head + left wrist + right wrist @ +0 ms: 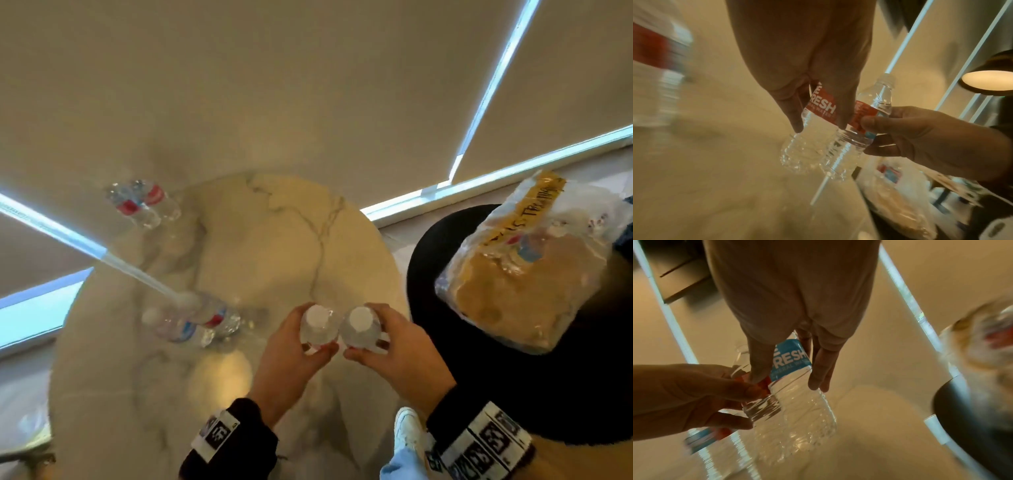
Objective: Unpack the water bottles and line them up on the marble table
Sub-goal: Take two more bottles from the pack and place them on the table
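I hold two clear water bottles with white caps upright, side by side, over the front right of the round marble table point(260, 240). My left hand point(301, 342) grips the left bottle point(317, 329), whose red label point(822, 108) shows between the fingers in the left wrist view. My right hand point(387, 346) grips the right bottle point(359, 325), whose blue label point(789, 360) shows in the right wrist view. Two bottles point(191, 322) stand on the table's near left. Another pair point(137, 202) stands at its far left edge.
A torn plastic pack point(524, 263) with more bottles inside lies on a round black stool point(445, 246) to the right of the table. Closed beige blinds point(308, 85) hang behind the table. A white shoe point(407, 431) shows below, between my wrists.
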The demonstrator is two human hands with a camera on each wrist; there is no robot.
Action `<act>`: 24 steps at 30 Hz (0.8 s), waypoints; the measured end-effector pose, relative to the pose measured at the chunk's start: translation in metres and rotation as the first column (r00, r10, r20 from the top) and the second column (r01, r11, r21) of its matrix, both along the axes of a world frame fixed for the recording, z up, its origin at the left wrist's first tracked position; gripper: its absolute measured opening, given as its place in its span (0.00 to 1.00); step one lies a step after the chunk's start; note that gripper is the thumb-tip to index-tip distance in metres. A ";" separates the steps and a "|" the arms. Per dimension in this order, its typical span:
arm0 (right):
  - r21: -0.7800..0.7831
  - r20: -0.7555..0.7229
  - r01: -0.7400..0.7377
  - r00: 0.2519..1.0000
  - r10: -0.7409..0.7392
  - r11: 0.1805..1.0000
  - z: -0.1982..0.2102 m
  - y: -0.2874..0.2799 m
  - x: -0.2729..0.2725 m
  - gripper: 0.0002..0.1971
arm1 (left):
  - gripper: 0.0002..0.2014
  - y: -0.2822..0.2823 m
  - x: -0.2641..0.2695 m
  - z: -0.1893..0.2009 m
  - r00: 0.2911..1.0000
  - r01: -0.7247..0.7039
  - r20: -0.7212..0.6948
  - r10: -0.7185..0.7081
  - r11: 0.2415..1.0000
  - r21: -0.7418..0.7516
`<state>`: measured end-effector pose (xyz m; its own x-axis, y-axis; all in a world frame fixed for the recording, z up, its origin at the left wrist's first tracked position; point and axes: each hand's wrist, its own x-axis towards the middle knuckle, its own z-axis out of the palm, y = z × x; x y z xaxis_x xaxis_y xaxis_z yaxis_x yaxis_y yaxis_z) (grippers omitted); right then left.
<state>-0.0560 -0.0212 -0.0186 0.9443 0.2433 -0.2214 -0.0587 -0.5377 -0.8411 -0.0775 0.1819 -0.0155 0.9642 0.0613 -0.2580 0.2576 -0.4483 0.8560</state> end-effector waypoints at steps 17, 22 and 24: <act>0.047 -0.055 -0.169 0.984 0.172 0.984 -0.036 0.225 -0.020 0.38 | 0.27 0.189 -0.078 -0.035 0.928 -0.355 -0.064 0.366 0.924 0.140; -0.041 -0.116 -0.139 0.984 0.133 0.989 -0.024 0.165 -0.018 0.31 | 0.20 0.182 -0.102 -0.029 0.857 0.050 -0.490 0.157 0.922 0.383; -0.069 -0.088 -0.005 0.996 -0.001 0.998 -0.022 0.116 -0.016 0.17 | 0.20 0.166 -0.107 -0.025 0.878 0.081 -0.465 0.117 0.919 0.385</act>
